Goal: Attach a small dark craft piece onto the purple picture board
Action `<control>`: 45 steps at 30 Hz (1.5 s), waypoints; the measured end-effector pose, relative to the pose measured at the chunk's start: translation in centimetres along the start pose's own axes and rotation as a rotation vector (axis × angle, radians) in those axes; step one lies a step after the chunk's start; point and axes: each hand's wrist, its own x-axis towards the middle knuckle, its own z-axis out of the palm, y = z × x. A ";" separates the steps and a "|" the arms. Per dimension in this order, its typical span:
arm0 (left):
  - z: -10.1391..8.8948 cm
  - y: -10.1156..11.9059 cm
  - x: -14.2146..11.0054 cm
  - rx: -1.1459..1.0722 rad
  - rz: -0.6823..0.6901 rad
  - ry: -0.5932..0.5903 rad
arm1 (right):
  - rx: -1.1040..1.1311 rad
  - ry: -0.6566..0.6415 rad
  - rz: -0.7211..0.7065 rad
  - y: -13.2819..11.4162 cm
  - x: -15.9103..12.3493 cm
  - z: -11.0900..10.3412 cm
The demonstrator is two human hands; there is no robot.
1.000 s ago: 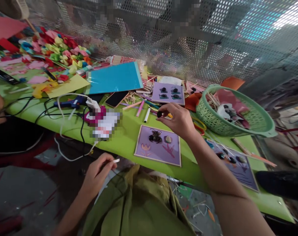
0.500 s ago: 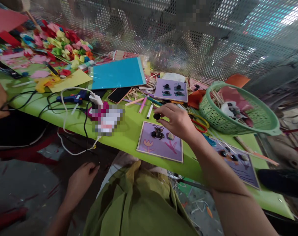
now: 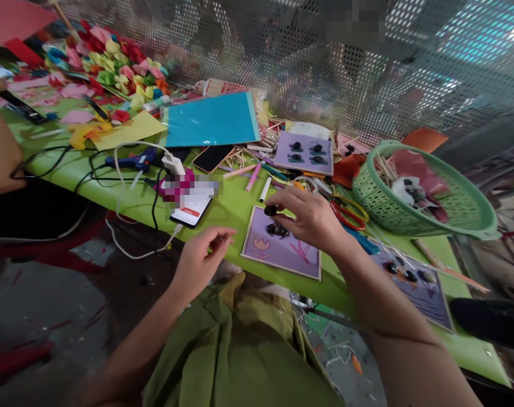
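My right hand [image 3: 311, 217] pinches a small black pebble [image 3: 271, 210] between thumb and fingertips, just above a purple picture card [image 3: 250, 254] with a pale border. On that card are dark pebbles [image 3: 277, 229] set like a bug, partly covered by my fingers, and drawn flowers [image 3: 260, 246]. Left of the card, by the table edge, my left hand [image 3: 199, 260] has its fingers curled together; whether anything small is in them is hidden. A phone [image 3: 192, 212] with a lit screen lies beyond it.
A green basket [image 3: 426, 206] stands at the right, with scissors [image 3: 350, 213] beside it. Other pebble cards [image 3: 303, 151] lie behind and at right. A blue glue gun [image 3: 133, 161], cables, markers, a blue sheet [image 3: 212, 121] and heaped paper flowers [image 3: 116, 68] occupy the left and back.
My left hand has risen from beside my lap to the table edge near the card. My right hand, still holding the black pebble, has come lower over the card's bug.
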 end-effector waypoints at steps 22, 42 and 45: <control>5.1 2.1 5.2 -0.009 0.416 0.209 | 1.472 0.047 0.641 2.1 0.3 2.4; 6.4 1.5 7.1 0.294 0.591 0.362 | 1.365 0.028 0.780 2.0 0.3 2.6; 6.4 1.5 7.2 0.289 0.594 0.362 | 1.314 0.001 0.756 2.2 0.3 2.4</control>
